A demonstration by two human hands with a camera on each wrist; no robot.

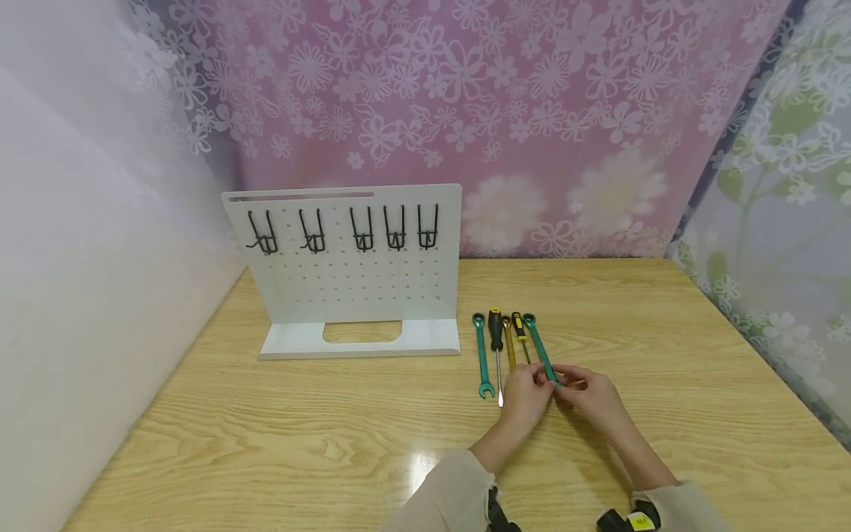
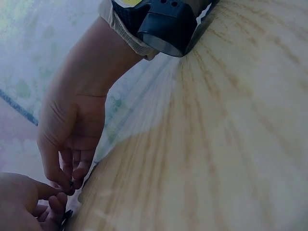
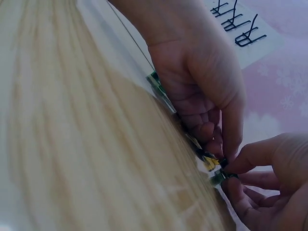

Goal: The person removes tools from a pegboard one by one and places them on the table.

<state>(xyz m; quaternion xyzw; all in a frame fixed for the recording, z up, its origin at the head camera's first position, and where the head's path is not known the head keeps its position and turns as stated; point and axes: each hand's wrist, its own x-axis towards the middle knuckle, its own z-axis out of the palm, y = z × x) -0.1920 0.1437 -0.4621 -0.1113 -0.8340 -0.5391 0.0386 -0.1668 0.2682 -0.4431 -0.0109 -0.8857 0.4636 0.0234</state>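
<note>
In the head view, the rightmost green combination wrench [image 1: 540, 350] lies on the table, its lower end between both hands. My right hand [image 1: 594, 399] pinches that end; the right wrist view also shows the right hand [image 3: 274, 180] at the green wrench end [image 3: 217, 179]. My left hand [image 1: 524, 397] has thumb and fingers bent at the same end, partly hiding it. Beside them lie a small black-and-yellow screwdriver [image 1: 519, 326], a gold wrench [image 1: 509, 341], a longer black-handled screwdriver [image 1: 496, 332] and another green wrench [image 1: 482, 355]. The left hand covers some lower ends.
A white pegboard stand [image 1: 346, 284] with several black double hooks [image 1: 363, 240] stands left of the tools. Bare wood tabletop [image 1: 299, 428] extends in front of it. A floral curtain [image 1: 425, 96] hangs behind the table.
</note>
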